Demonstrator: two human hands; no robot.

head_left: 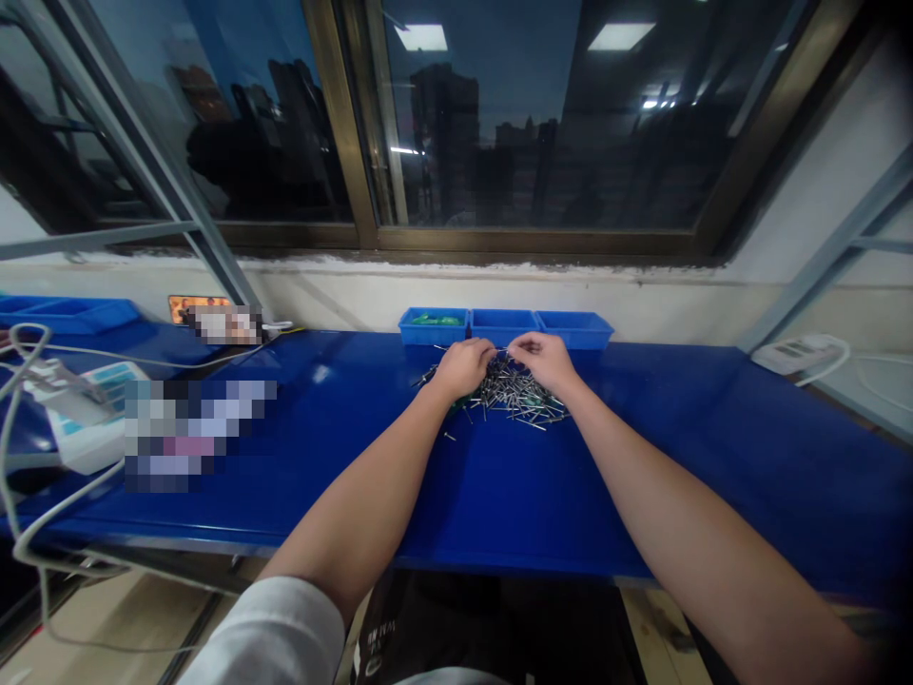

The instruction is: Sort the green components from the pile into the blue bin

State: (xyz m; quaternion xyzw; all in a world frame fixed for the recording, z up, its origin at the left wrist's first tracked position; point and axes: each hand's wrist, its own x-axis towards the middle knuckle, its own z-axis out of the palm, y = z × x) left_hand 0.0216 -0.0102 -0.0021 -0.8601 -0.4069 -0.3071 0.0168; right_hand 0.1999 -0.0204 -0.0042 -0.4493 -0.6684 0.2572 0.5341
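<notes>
While I watch from my distant seat through the head camera, both bare hands meet over a loose pile of thin, silver-grey metal pins (pixel 524 398) on the glossy blue tabletop (pixel 320 428). My left hand (pixel 467 367) rests at the pile's left side, fingers curled downward; I cannot tell what they hold. My right hand (pixel 545 362) sits at the pile's rear right, thumb and forefinger drawn into a narrow pinch. A thin, pale sliver shows between the two hands, too small for me to say which one grips it. One stray metal pin (pixel 449 436) lies apart, nearer to me. Just behind the pile stand three shallow blue plastic trays (pixel 576 339) in a row, the leftmost containing bright green pieces (pixel 437 322).
</notes>
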